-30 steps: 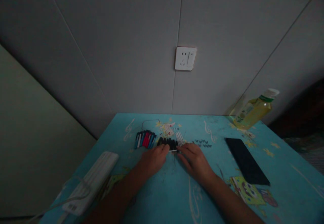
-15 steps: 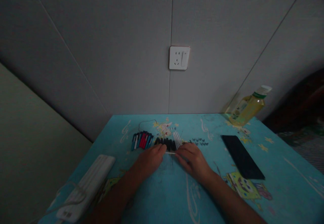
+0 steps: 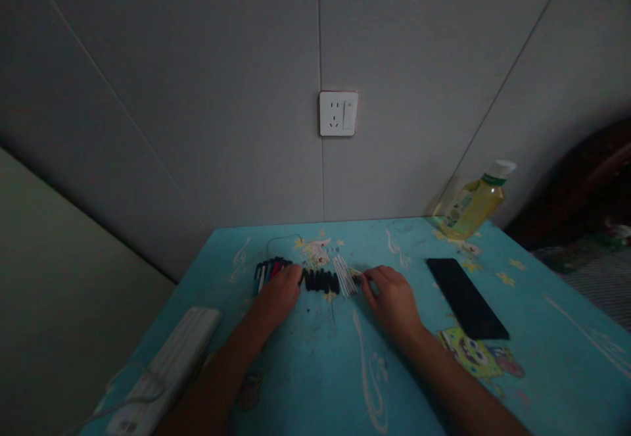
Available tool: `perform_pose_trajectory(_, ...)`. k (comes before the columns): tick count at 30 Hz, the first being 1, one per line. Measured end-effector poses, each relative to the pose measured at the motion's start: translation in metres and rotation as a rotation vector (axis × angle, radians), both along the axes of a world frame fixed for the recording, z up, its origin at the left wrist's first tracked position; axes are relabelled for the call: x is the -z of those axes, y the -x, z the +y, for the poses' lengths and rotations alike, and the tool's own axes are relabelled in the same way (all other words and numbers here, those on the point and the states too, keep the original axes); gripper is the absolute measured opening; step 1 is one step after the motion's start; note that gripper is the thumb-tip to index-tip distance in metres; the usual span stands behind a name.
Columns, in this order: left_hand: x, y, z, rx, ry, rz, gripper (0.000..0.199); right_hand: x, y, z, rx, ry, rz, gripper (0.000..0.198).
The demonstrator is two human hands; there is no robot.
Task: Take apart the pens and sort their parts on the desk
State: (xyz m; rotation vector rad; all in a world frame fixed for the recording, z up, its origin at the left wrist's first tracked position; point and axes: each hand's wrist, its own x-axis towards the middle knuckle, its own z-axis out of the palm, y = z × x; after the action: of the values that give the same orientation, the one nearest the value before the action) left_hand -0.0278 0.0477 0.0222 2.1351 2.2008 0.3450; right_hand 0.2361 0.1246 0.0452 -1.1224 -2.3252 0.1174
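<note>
My left hand is closed at the left end of a row of short black tube-like pieces, its fingertips at one black piece. Partly behind that hand lie pen barrels in blue, white and red. My right hand has thumb and fingers drawn together over small dark parts, just right of the thin white sticks, which look like pen refills. What its fingertips pinch, if anything, is too small and dark to make out.
A white power strip with a cable lies at the left. To the right are a dark flat rectangular object and a bottle of yellow liquid by the wall. A socket plate is on the wall.
My hands have moved apart from the middle, the left toward the pen barrels, the right to the right of the white sticks. The white stick between them now seems to lie with the others.
</note>
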Motion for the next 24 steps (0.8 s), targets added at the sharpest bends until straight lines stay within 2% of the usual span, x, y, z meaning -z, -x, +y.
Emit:
perform_pose_trajectory(5,0.001,-0.002,-0.001,0.017,-0.049,0.015,0.020,0.005,0.007,-0.006,0.053,-0.055,-0.155,0.022)
perform_pose_trajectory(10,-0.002,-0.007,-0.004,-0.051,-0.113,0.027,0.018,0.009,0.012,-0.010,0.043,-0.048,-0.209,0.022)
perform_pose_trajectory(13,-0.003,-0.010,-0.005,-0.085,-0.118,0.016,0.017,0.010,0.013,-0.010,0.032,-0.068,-0.206,0.022)
perform_pose_trajectory(19,-0.003,-0.011,-0.005,-0.028,-0.131,-0.013,0.013,0.012,0.011,-0.008,-0.007,-0.104,-0.169,0.024)
perform_pose_trajectory(24,-0.001,-0.010,-0.004,-0.026,-0.179,-0.059,0.010,0.013,0.009,-0.007,-0.041,-0.059,-0.087,0.021)
